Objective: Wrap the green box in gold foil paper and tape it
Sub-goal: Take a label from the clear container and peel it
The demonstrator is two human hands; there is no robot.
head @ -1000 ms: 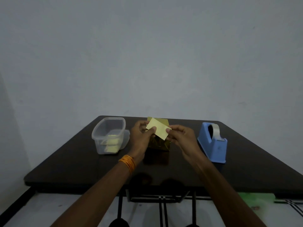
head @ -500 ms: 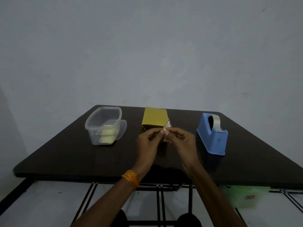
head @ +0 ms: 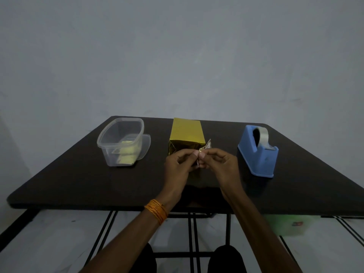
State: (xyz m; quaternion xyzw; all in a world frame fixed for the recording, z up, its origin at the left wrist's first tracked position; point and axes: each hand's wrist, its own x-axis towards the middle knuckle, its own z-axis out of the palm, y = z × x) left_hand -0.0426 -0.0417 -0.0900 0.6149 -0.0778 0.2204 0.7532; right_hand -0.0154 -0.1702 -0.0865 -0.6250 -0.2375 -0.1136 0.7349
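Since one second ago the broad pale flap held up in front of the box has been reduced to a small folded tab, and over the last half second both hands have barely shifted. The gold-wrapped box [head: 186, 133] stands at the middle of the tabletop [head: 78, 174], between a clear plastic container [head: 120, 142] holding pale yellow sheets on its left and a blue tape dispenser [head: 258, 154] on its right, apart from both. Its long axis runs away from the person toward the wall; the near end face points at the person and is the end under work. The left hand [head: 178, 170] and right hand [head: 220, 166] meet at that end's right side, each with thumb and forefinger closed on the foil flap [head: 207, 144] — the remaining fingers curl loosely. No green shows; the visible top and near face are covered. Handling judgement: the box looks light and rigid, the foil thin, slick and quick to crease or tear — best held by its flat opposite sides, with the flap taken at its folded edge and pressed flat against the end face before tape is drawn.
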